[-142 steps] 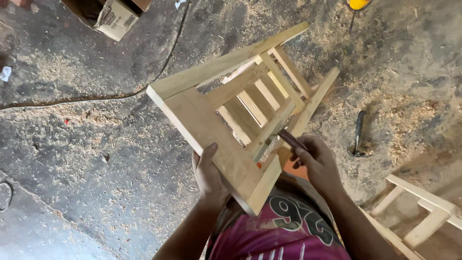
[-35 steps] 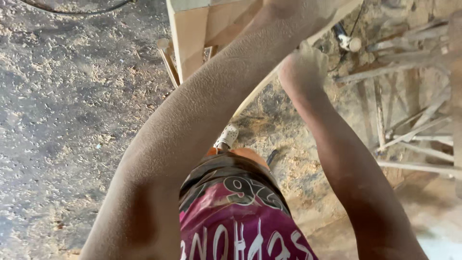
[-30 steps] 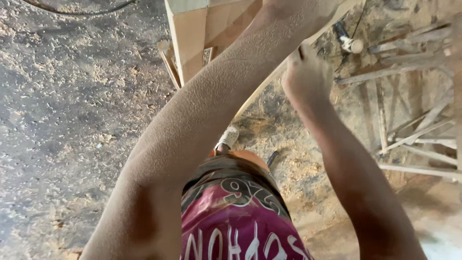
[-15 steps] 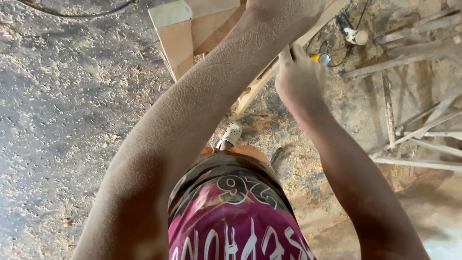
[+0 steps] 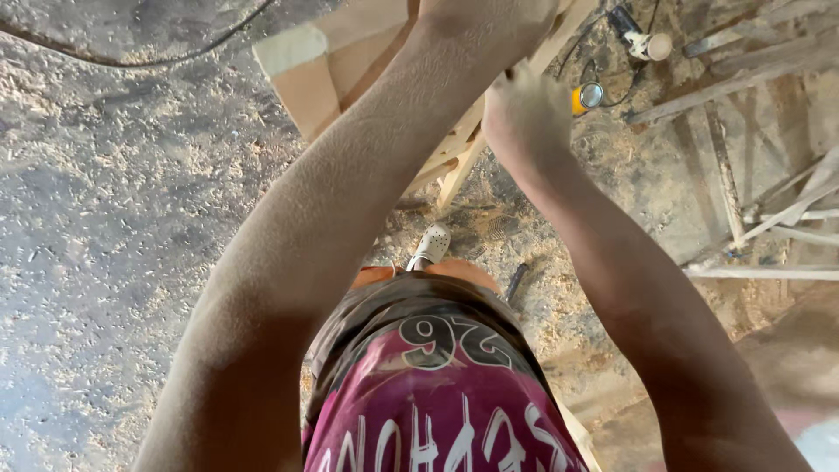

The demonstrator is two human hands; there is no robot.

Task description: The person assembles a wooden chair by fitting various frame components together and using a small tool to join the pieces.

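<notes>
Head view is showing both hands gripping a pale, unfinished wooden stool frame [image 5: 350, 70] raised above the sawdust-strewn floor [image 5: 114, 262]: left hand [image 5: 489, 17] clasping it, right hand [image 5: 524, 114] closing round 1 leg. Probably stiff, light, splintery; legs are offering the best hold.

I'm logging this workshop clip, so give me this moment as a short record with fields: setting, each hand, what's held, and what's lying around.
setting: sawdust-covered concrete floor, seen from above
left hand: left hand raised at the top edge, on the wooden frame; grip mostly out of view
right hand: right hand closed against the frame's edge
held piece: pale wooden frame, lifted and tilted
nearby: white shoe, yellow tool, wooden slats at right, dark cable top left
</notes>
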